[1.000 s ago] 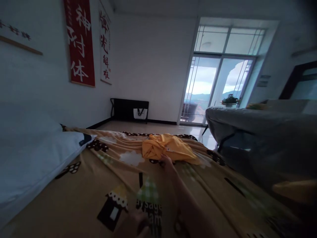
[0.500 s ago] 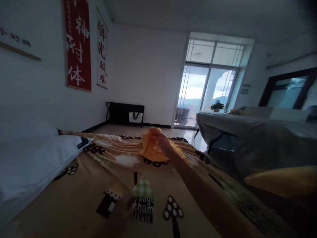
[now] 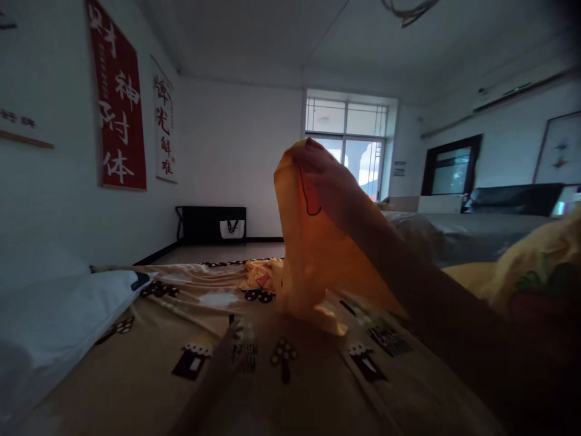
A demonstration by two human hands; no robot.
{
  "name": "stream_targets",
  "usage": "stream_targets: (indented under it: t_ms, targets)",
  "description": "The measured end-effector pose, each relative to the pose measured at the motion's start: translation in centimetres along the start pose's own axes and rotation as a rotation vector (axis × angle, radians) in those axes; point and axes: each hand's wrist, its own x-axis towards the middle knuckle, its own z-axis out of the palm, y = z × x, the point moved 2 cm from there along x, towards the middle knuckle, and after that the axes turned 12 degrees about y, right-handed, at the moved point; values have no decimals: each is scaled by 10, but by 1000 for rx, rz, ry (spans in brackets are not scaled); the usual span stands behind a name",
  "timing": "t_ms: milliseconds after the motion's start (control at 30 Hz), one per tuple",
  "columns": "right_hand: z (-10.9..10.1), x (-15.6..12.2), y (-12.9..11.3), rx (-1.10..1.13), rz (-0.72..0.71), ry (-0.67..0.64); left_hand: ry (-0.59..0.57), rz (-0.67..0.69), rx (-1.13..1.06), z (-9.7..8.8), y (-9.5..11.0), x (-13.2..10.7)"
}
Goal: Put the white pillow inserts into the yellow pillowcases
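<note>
My right hand (image 3: 329,184) is raised in front of me, fingers closed on the top edge of a yellow-orange garment (image 3: 313,254) that hangs down from it to the bed. My left hand (image 3: 229,357) lies low on the tan patterned blanket (image 3: 149,369), blurred and dim, fingers stretched forward. A second crumpled yellow cloth (image 3: 261,275) lies farther back on the blanket.
A white pillow (image 3: 59,315) lies at the left against the wall. A grey-covered bed or sofa (image 3: 472,230) stands at the right. A black rack (image 3: 211,223) stands by the far wall, next to a glass balcony door (image 3: 358,163). Red and white scrolls (image 3: 118,103) hang left.
My right hand took hold of the yellow garment on the blanket and lifted it high toward me. The view tilted upward.
</note>
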Motion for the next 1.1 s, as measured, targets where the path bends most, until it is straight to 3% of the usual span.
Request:
stream_targets:
  t_ms: [67, 167, 200, 333, 500, 633, 733, 833, 967, 1100]
  targets:
    - [-17, 2, -19, -37, -20, 38, -24, 47, -43, 16, 33, -7]
    - [-38, 3, -44, -141, -40, 70, -145, 117, -268, 42, 90, -22]
    - [-43, 2, -52, -164, -52, 73, -138, 150, -329, 50, 108, -28]
    - [-59, 1, -79, -223, -85, 93, 109, 215, -315, 70, 161, -57]
    - [-69, 7, -96, -226, -155, 87, 266, 262, -214, 93, 227, -90]
    - [-75, 14, -101, -209, -458, -29, 331, 284, -131, 97, 279, -68]
    - [-83, 13, -111, -515, -654, -60, 339, 262, -42, 84, 281, -26]
    - [-97, 10, -117, -815, -727, -28, 287, 108, 236, 57, 255, 13]
    - [-124, 7, -103, -1134, -612, 92, 235, 33, 473, 0, 220, 48]
    - [-153, 6, -64, -1222, -515, 188, 191, 31, 607, -72, 200, 75]
